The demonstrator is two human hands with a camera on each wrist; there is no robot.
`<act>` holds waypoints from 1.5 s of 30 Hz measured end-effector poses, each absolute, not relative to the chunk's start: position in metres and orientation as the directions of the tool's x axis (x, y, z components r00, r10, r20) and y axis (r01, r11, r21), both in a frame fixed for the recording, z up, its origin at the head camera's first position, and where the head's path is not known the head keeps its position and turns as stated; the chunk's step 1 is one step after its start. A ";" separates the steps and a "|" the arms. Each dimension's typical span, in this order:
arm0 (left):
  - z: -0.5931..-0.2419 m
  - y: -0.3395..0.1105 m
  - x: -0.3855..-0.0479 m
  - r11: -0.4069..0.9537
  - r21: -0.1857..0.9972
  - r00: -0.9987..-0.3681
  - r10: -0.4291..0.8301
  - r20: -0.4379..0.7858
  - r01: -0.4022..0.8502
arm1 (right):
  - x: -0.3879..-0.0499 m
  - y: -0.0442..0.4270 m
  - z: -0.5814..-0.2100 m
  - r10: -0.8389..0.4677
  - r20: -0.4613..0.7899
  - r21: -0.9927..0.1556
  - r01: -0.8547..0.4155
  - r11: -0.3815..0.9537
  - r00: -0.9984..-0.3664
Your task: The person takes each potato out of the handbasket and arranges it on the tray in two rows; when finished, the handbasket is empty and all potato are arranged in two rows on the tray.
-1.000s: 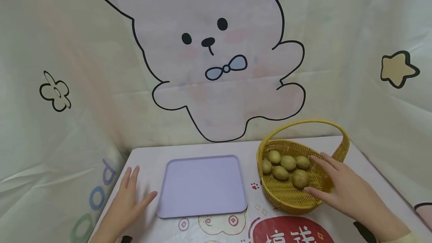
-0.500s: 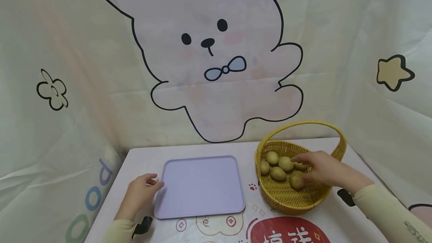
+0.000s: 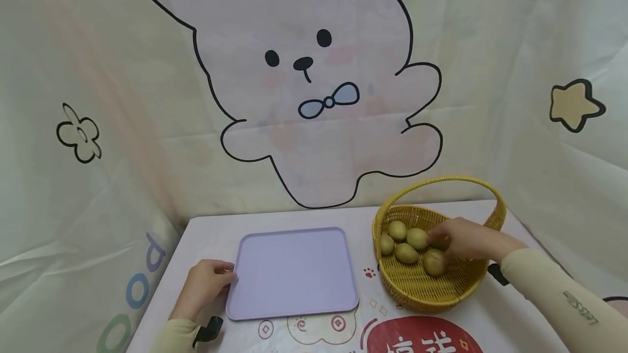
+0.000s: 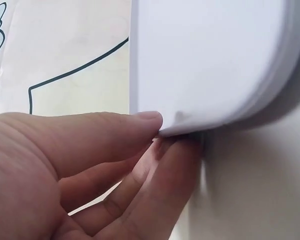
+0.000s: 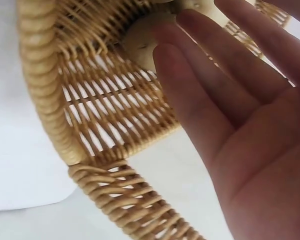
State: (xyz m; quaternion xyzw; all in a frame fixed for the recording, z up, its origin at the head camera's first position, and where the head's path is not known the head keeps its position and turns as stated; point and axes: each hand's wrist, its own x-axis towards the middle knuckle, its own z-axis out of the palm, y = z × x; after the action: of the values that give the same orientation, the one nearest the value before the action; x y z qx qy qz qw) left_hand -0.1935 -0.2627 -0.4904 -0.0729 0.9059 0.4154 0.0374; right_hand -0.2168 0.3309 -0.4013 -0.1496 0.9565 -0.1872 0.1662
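A lavender rectangular tray lies flat on the table. My left hand is at its left edge; in the left wrist view the thumb lies on the rim and the fingers reach beneath, pinching the tray. To the right stands a yellow wicker basket with several potatoes. My right hand reaches inside it, over the potato at the back right, which it mostly hides. Its fingers look nearly straight beside a potato in the right wrist view; no grip is visible.
The basket's tall arched handle rises beside my right wrist. A patterned cloth with a red printed patch covers the table. Behind it hangs a curtain with a cartoon animal.
My left hand has come forward from beside the tray and now pinches its left edge. My right hand has moved from the basket's right rim inward over the potatoes. The tray and basket stay put.
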 end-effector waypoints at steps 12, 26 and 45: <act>-0.493 -0.265 -0.194 0.650 0.742 -0.986 -0.110 -0.122 -0.164 | -0.231 0.335 -0.410 -0.327 -0.342 -0.414 -0.171 0.894 -0.881; -0.496 -0.269 -0.194 0.621 0.763 -0.983 -0.101 -0.150 -0.180 | -0.229 0.327 -0.417 -0.279 -0.419 -0.410 -0.095 0.907 -0.864; -0.510 -0.281 -0.198 0.481 0.841 -0.968 -0.093 -0.232 -0.248 | -0.228 0.318 -0.418 -0.314 -0.376 -0.409 -0.147 0.900 -0.872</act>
State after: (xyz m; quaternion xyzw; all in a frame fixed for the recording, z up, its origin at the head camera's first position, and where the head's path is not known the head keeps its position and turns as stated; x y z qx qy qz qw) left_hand -0.1976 -0.2808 -0.5097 -0.0995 0.8570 0.4997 0.0772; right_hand -0.2275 0.3177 -0.4181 -0.1214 0.9492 -0.1873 0.2219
